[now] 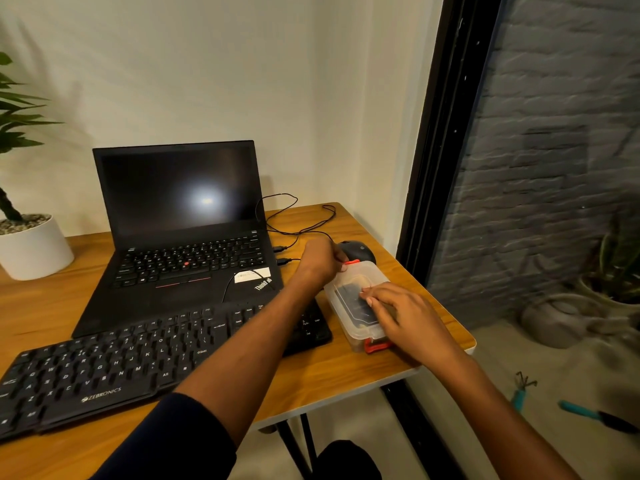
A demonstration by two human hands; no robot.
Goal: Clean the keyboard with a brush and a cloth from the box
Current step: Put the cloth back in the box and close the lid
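My left hand (pixel 320 259) pinches the far red latch (pixel 351 262) of the box (pixel 346 289) — its long axis runs away from me; right hand (pixel 401 318) fingers (pixel 372 295) rest flat, together, on the lid, beside the keyboard (pixel 104 368).

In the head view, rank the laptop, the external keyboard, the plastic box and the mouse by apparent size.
1. laptop and keyboard: too close to rank; the keyboard is nearer the camera and cut off at the frame's edge.
2. plastic box
3. mouse
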